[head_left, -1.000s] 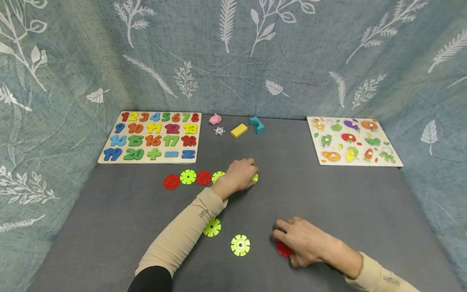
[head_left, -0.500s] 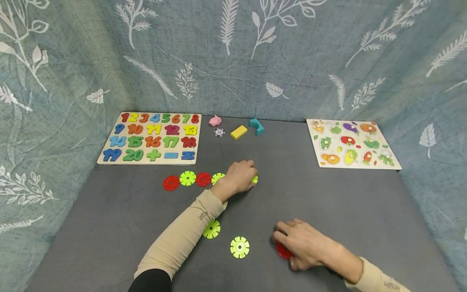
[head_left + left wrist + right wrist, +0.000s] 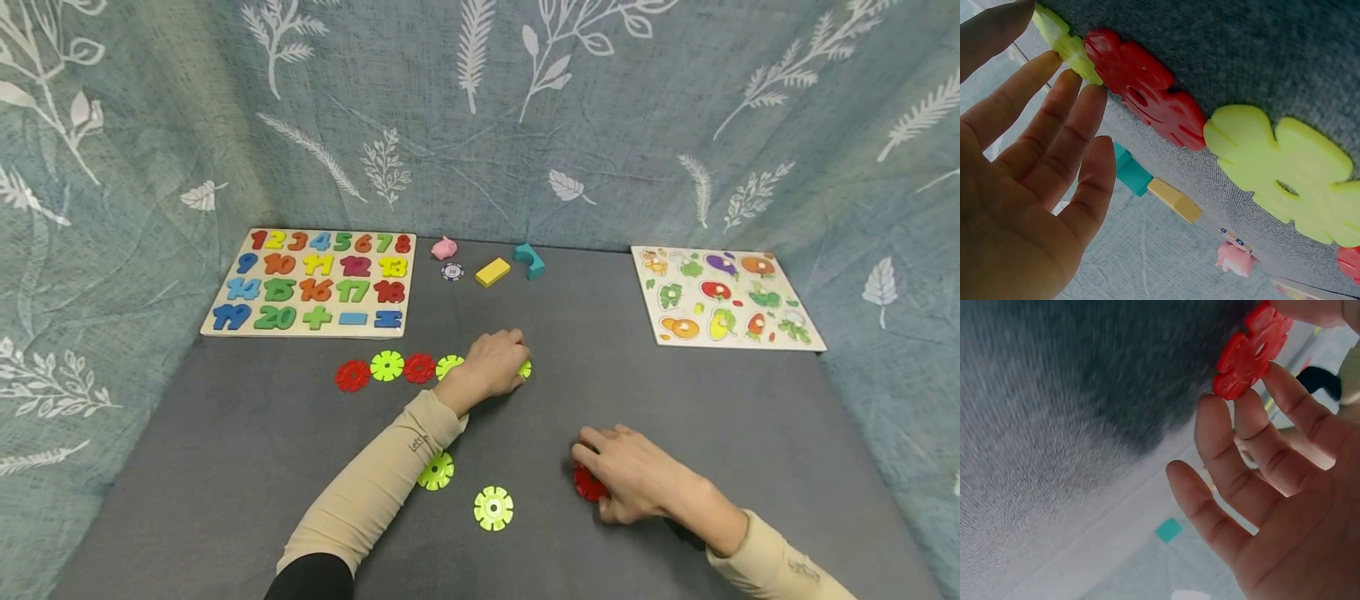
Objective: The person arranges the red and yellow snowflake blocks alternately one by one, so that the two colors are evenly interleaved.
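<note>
In the head view, my left hand [image 3: 487, 367] reaches to the right end of a row of flower-shaped plastic discs. Its thumb and fingertips pinch a yellow-green disc [image 3: 1065, 47], which sits beside a red disc [image 3: 1147, 87] and another yellow-green disc [image 3: 1254, 147]. The row's left part shows a red disc [image 3: 352, 376], a yellow-green one and a red one; my hand hides part of the row. My right hand [image 3: 637, 475], nearer the front, holds a red disc [image 3: 1250, 353] between thumb and fingers, with the little finger held away from it.
Two yellow-green discs lie in front, one [image 3: 493, 508] fully visible, one [image 3: 437, 472] partly under my left sleeve. Behind are a number board [image 3: 307, 283], a pink pig [image 3: 444, 247], a chip [image 3: 452, 272], a yellow block [image 3: 492, 272], a teal arch [image 3: 529, 261] and a vegetable board [image 3: 723, 296].
My right hand has moved a little away from the front edge with the red disc. The left hand stays in place at the row's right end.
</note>
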{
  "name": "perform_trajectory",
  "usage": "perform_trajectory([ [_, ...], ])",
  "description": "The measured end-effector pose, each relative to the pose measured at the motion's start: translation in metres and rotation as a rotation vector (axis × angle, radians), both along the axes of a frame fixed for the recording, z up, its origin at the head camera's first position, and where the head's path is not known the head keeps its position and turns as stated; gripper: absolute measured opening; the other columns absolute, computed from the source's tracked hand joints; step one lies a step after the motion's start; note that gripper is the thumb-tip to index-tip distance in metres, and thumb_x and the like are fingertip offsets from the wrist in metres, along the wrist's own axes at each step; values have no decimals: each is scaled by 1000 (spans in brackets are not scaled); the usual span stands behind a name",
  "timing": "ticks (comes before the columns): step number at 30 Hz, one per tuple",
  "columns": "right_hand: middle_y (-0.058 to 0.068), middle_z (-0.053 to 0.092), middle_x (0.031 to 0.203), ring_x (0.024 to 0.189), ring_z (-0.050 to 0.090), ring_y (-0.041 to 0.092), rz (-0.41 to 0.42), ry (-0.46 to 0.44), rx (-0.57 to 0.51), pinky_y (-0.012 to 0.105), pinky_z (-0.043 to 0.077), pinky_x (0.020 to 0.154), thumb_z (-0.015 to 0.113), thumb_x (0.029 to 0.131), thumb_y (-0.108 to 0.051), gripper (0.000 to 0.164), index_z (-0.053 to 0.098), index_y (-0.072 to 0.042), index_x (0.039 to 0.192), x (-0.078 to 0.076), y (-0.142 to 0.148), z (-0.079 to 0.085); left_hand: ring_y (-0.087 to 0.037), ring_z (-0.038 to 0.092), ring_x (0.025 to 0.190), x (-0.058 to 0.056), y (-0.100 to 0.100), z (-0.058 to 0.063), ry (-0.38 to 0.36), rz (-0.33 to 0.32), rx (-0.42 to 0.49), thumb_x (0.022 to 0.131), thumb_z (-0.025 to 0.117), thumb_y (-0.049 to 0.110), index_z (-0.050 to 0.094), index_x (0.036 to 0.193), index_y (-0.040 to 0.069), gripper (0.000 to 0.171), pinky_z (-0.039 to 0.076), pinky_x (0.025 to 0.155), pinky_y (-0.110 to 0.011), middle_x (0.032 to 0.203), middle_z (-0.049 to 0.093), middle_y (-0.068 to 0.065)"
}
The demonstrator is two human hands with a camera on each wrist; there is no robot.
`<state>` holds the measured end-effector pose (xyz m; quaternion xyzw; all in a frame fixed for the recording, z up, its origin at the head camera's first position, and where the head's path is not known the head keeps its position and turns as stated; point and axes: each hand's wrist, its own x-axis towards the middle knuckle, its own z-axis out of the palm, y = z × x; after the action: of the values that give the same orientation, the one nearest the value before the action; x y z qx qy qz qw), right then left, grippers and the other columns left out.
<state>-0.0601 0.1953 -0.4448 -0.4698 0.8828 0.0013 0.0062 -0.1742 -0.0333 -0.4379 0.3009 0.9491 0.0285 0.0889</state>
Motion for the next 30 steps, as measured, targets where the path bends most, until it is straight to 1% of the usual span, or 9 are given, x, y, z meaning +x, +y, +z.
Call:
perform_trajectory([
  [3,-4,49,88,63,42,6,-37,-21,7,27,35,63,72,56,-26,44,58,-15,96,-10,1,2,-23,61,104,0,0,-1,9,-2,-3,89,69,31,68,118,12,34,52,86,-41,119,61,-6],
  [8,-3,51,89,68,47,9,-98,-15,-11,32,42,69,72,58,-26,45,60,-14,99,-31,-2,5,-23,61,104,1,1,-2,14,6,-2,89,70,30,69,117,13,33,52,85,-41,118,61,-6],
  [13,-3,52,89,70,49,10,-156,-33,-33,35,45,71,73,58,-27,46,60,-15,100,-53,-7,8,-23,61,104,2,1,-1,21,16,3,88,70,29,69,117,12,34,52,85,-41,119,62,-6],
  [16,-3,52,89,70,49,11,-188,-65,-40,35,45,70,73,59,-26,45,60,-16,101,-68,-13,8,-24,61,104,2,1,-1,29,19,5,88,70,29,69,117,12,33,52,85,-41,118,62,-6],
  [21,-2,54,91,69,49,12,-227,-130,-60,31,46,66,74,61,-24,45,60,-14,102,-90,-23,8,-24,61,102,1,0,0,43,24,13,88,70,29,69,115,12,32,53,83,-40,116,62,-6],
  [25,-1,54,94,73,52,12,-262,-195,-51,30,46,67,75,63,-24,46,60,-13,106,-102,-29,7,-23,61,102,2,-1,-1,33,30,14,89,70,30,69,116,13,32,53,83,-39,117,62,-5],
  [27,0,55,96,75,53,12,-284,-229,-37,30,47,68,75,65,-24,47,60,-13,108,-107,-31,6,-22,61,103,3,-1,-1,23,23,12,89,69,30,69,117,14,33,53,83,-38,117,61,-4],
  [30,0,56,98,78,54,12,-307,-265,-32,30,48,71,75,67,-24,47,60,-12,110,-114,-35,5,-22,61,103,3,-2,-1,26,17,4,89,69,31,69,118,15,33,53,82,-38,118,61,-4],
])
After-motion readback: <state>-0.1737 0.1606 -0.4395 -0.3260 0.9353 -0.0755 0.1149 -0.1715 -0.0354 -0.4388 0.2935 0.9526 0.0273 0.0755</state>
